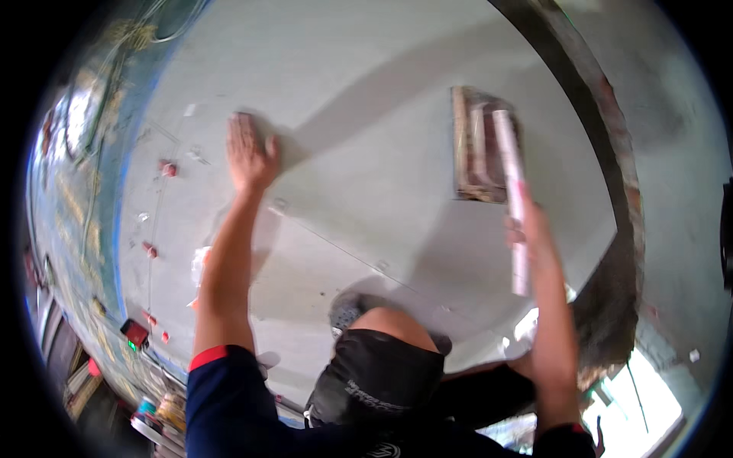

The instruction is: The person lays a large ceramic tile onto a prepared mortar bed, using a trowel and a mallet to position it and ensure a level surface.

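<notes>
My left hand (252, 156) lies flat, fingers stretched out, on a large pale grey tile (366, 145). My right hand (529, 229) is closed around a long white-and-pink stick (511, 160), blurred by motion. The stick's far end overlaps the right side of a brown rectangular block (467, 145) with a raised strip along its middle. The block rests on the tile. Whether stick and block touch, I cannot tell. Below my left hand, a thin joint (328, 240) runs slantwise between tiles.
Red clips (169, 168) sit along a joint at the left, near a small dark red box (135, 333) with a green light. Dark mortar (603, 145) borders the tile's right edge. My knee (393, 324) and shoe (347, 311) are at the lower middle.
</notes>
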A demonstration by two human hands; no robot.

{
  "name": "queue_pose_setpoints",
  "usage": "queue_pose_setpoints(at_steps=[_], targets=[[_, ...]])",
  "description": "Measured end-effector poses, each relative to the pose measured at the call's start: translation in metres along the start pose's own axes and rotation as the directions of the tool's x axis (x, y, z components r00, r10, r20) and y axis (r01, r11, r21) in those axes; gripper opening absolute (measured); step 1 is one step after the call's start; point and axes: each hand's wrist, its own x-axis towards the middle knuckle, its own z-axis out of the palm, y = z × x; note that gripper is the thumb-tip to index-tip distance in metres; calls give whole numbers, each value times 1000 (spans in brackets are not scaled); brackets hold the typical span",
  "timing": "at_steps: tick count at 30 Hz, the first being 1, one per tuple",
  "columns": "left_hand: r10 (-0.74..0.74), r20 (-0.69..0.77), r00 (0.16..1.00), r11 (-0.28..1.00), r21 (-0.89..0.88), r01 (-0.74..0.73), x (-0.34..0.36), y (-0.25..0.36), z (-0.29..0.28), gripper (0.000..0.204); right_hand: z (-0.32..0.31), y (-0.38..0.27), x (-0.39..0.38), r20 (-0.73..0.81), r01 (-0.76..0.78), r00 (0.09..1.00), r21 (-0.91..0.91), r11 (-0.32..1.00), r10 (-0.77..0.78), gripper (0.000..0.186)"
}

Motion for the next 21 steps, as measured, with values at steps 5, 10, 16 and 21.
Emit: queue_pose_setpoints(at_steps=[5, 10, 16, 21], targets=[[-17, 120, 993, 995, -91, 28, -26, -54, -23, 72, -2, -64, -114, -264, 442, 886, 226, 868, -382, 54], [-30, 72, 997, 987, -154, 41, -18, -80, -22, 73, 132, 80, -72, -232, 432, 844, -240, 869, -484, 46], [-64, 60, 996, 975, -211, 76, -30, -107, -20, 71, 273, -42, -53, 221, 104, 975, -390, 915, -17, 61], [-152, 131, 980, 965, -195, 176, -41, -140, -47, 71, 220, -148, -174, 165, 458, 884, -129, 879, -436, 59]])
